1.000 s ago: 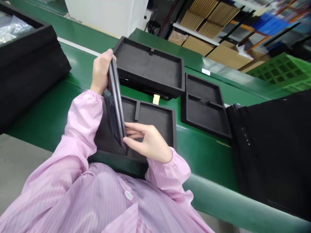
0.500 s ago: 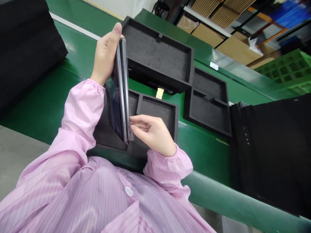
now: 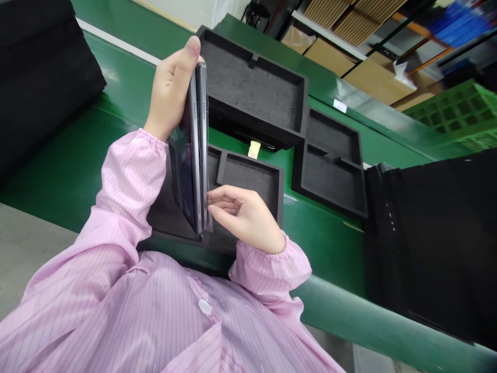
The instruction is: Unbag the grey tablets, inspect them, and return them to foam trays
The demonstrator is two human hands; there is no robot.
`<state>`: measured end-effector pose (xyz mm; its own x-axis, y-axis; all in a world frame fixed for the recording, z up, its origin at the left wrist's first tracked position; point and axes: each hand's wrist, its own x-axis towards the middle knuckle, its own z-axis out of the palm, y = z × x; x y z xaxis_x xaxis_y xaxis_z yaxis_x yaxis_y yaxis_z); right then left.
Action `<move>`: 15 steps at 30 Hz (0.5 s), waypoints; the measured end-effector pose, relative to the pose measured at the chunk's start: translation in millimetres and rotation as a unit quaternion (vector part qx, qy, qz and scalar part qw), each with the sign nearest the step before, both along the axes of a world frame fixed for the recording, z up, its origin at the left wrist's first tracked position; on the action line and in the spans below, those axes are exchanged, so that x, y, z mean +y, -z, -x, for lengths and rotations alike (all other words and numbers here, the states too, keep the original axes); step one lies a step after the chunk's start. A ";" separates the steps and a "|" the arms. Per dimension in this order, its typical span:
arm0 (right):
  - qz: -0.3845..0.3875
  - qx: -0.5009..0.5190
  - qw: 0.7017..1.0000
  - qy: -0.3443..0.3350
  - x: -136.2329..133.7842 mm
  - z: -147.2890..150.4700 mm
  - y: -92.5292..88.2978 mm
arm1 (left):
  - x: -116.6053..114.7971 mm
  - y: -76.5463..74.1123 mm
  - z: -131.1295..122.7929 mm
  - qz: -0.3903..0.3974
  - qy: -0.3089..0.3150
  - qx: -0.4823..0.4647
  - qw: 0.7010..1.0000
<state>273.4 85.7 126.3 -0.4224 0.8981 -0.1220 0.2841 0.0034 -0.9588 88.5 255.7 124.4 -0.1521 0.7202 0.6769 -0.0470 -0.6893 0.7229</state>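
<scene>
My left hand (image 3: 171,88) grips the top end of a thin dark grey tablet (image 3: 195,150) held on edge, its thumb over the upper corner. My right hand (image 3: 243,217) pinches the tablet's lower edge with its fingertips. The tablet stands above a black foam tray (image 3: 252,178) with divided compartments, which lies on the green conveyor belt (image 3: 326,243) right in front of me. Both sleeves are pink and striped.
A second black foam tray (image 3: 256,88) lies farther back, propped over something with a small yellow tag (image 3: 254,149). A third foam tray (image 3: 330,166) is to the right. Black foam stacks sit at left (image 3: 39,77) and right (image 3: 435,233). Cardboard boxes and a green crate (image 3: 458,111) stand behind.
The tablet has been raised and turned more upright. My left hand moved up with its thumb over the top corner. My right hand shifted from cupping the bottom to pinching the edge.
</scene>
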 end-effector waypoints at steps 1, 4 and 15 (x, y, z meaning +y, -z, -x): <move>-0.003 -0.005 1.000 -0.003 -0.2 0.1 -0.8 | -0.2 0.2 -0.3 -0.003 0.001 0.004 1.000; -0.016 -0.018 1.000 -0.006 -1.2 0.9 -2.8 | 1.5 1.7 -1.8 -0.015 0.001 -0.006 1.000; -0.041 -0.028 0.999 0.010 -2.3 0.7 -4.2 | -5.6 1.1 -9.0 -0.072 0.026 0.021 0.997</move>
